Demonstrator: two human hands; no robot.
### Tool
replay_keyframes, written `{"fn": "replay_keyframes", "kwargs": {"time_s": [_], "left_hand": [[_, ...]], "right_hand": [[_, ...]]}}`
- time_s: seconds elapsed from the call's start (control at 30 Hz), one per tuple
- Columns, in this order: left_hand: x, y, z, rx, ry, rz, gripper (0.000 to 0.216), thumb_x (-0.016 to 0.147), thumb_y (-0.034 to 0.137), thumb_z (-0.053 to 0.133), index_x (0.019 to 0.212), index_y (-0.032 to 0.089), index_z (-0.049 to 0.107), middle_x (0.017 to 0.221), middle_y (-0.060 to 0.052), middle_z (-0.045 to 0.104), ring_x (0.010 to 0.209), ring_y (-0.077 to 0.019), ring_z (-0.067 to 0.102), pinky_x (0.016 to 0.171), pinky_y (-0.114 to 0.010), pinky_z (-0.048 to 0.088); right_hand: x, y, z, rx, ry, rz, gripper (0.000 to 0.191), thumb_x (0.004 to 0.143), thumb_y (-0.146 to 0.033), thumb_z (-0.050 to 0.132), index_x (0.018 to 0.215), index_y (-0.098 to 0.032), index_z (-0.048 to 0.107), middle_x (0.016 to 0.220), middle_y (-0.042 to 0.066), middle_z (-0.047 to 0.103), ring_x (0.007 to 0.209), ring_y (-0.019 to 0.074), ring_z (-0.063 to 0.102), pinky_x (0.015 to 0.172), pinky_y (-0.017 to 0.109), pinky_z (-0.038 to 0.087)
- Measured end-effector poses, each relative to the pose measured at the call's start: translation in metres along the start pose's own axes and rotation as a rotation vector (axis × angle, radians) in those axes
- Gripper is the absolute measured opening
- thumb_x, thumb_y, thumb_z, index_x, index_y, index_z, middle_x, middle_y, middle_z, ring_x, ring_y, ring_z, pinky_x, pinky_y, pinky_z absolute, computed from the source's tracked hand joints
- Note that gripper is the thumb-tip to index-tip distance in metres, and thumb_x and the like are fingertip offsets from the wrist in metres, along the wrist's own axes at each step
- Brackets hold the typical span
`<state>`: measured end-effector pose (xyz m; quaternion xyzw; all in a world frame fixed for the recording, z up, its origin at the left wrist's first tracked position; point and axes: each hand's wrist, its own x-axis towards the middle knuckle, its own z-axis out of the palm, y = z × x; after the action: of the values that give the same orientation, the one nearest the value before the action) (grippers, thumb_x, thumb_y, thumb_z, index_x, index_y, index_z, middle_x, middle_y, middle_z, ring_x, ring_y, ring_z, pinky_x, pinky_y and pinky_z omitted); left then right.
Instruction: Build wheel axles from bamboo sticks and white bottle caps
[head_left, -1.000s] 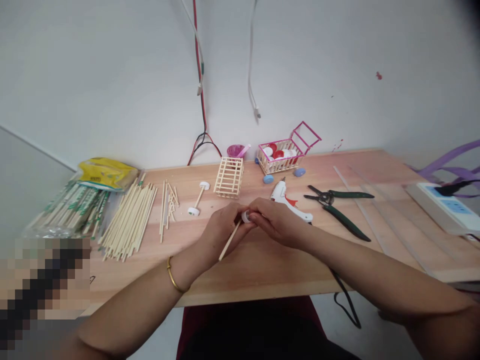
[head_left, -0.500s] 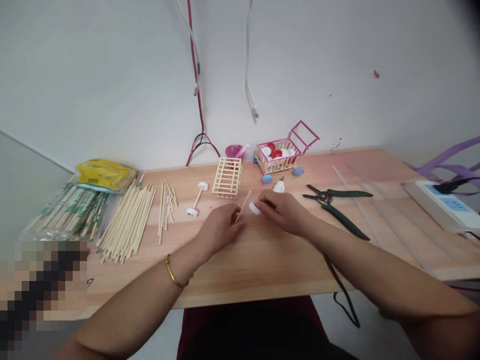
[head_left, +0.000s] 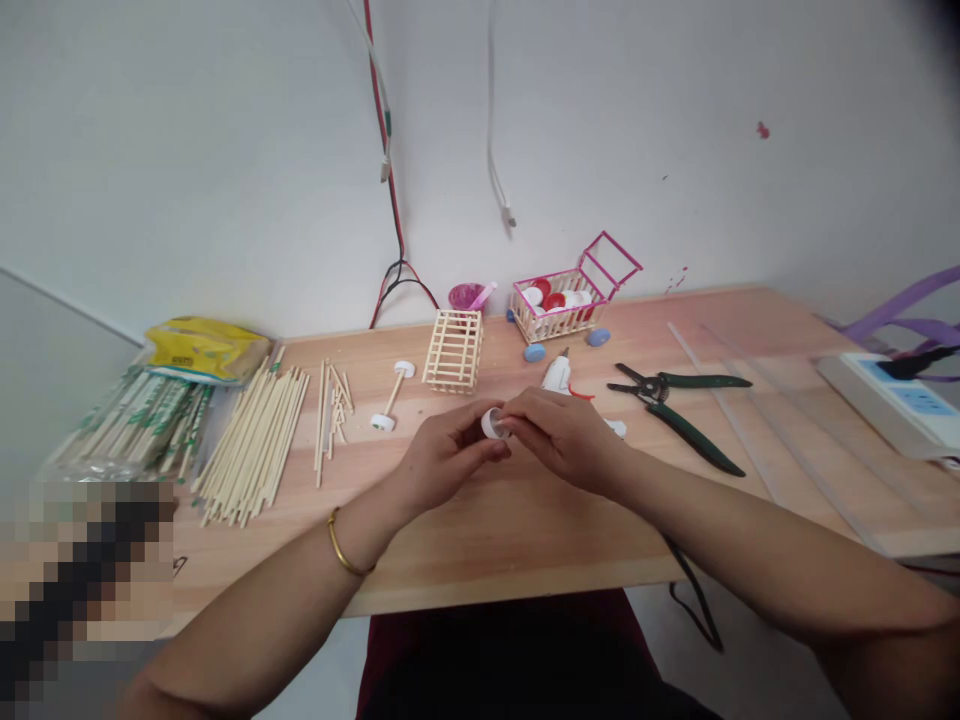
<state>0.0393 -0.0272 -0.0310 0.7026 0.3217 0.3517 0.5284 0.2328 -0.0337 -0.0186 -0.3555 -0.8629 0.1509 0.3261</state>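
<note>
Just in front of the stick crate, my right hand pinches a white cap, best held steady; left hand curled, grip unclear.

Hands apart half a second ago come together above the tabletop, the left hand closing in from one side and the right hand from the other to meet at a small white cap. The cap, then in the right fingers alone, sits between both hands, its hollow side in sight. A thin stick, earlier jutting from the left hand, drops out of view.
</note>
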Motion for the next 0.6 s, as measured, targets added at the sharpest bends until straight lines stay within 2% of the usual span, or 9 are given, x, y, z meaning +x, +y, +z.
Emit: {"fn": "replay_keyframes", "kwargs": {"time_s": [0.13,0.3,0.47,0.6], "left_hand": [[0.001,0.001,-0.004,-0.056,-0.058,-0.005,0.036,0.083,0.032,0.061,0.114,0.014,0.057,0.089,-0.007,0.066,0.077,-0.0149,0.062,0.075,-0.03,0.053],[-0.001,0.007,-0.005,0.03,-0.26,-0.052,0.025,0.09,0.035,0.05,0.101,0.014,0.058,0.072,-0.003,0.062,0.066,-0.0128,0.058,0.065,-0.025,0.048],[-0.003,0.006,-0.002,0.093,-0.272,-0.061,0.028,0.092,0.041,0.044,0.098,0.015,0.055,0.066,0.0,0.057,0.059,-0.0117,0.054,0.06,-0.024,0.044],[-0.005,0.008,-0.003,0.132,-0.334,-0.081,0.03,0.092,0.043,0.043,0.101,0.017,0.055,0.062,0.002,0.055,0.055,-0.0112,0.052,0.056,-0.022,0.042]], "right_hand": [[-0.001,0.001,-0.002,0.016,-0.026,-0.014,0.015,0.093,-0.021,0.045,0.103,-0.018,0.055,0.092,0.007,0.062,0.082,0.0171,0.057,0.073,0.029,0.044],[-0.002,-0.002,-0.009,0.035,-0.135,-0.056,0.012,0.091,-0.021,0.049,0.089,-0.018,0.061,0.086,0.006,0.062,0.08,0.0162,0.057,0.071,0.028,0.044],[-0.001,-0.007,-0.011,0.112,-0.099,0.061,0.005,0.084,-0.018,0.059,0.082,-0.018,0.063,0.076,0.002,0.062,0.07,0.0133,0.057,0.065,0.024,0.043],[-0.001,-0.01,-0.011,0.085,-0.16,0.107,0.008,0.084,-0.018,0.059,0.077,-0.018,0.064,0.073,0.001,0.064,0.068,0.0136,0.058,0.064,0.025,0.042]]}}
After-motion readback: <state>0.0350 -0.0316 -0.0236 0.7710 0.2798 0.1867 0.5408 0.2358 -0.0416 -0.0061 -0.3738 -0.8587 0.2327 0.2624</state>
